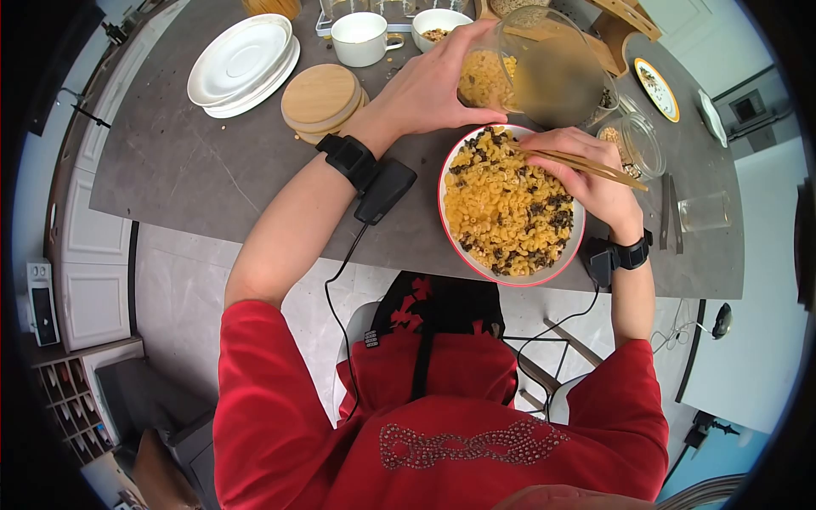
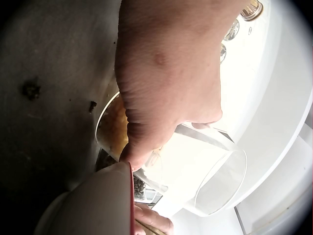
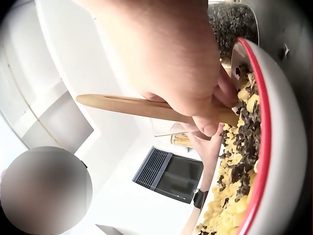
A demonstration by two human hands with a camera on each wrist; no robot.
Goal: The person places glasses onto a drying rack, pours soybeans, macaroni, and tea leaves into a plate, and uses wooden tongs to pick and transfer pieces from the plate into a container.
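Observation:
My left hand (image 1: pixel 429 89) grips a clear glass jar (image 1: pixel 544 42) with yellow pasta in it, just beyond the bowl's far rim. The jar lies tilted in the head view, and its far side is hidden. In front of me a white, red-rimmed bowl (image 1: pixel 444 200) is heaped with elbow macaroni (image 1: pixel 501 200) and dark dried bits. At its right side, my right hand (image 1: pixel 591 170) holds wooden tongs (image 1: pixel 626 177). Their handle end (image 3: pixel 112 104) points out of the bowl, while the tips reach down among the pasta, mostly hidden by my fingers.
Stacked white plates (image 1: pixel 242 64), round wooden lids (image 1: pixel 319 93) and a white cup (image 1: pixel 359 41) stand to the left. A small bowl (image 1: pixel 438 25) sits behind. On the right are an open glass jar (image 1: pixel 642 144), dark sticks (image 1: pixel 671 212) and a drinking glass (image 1: pixel 705 212).

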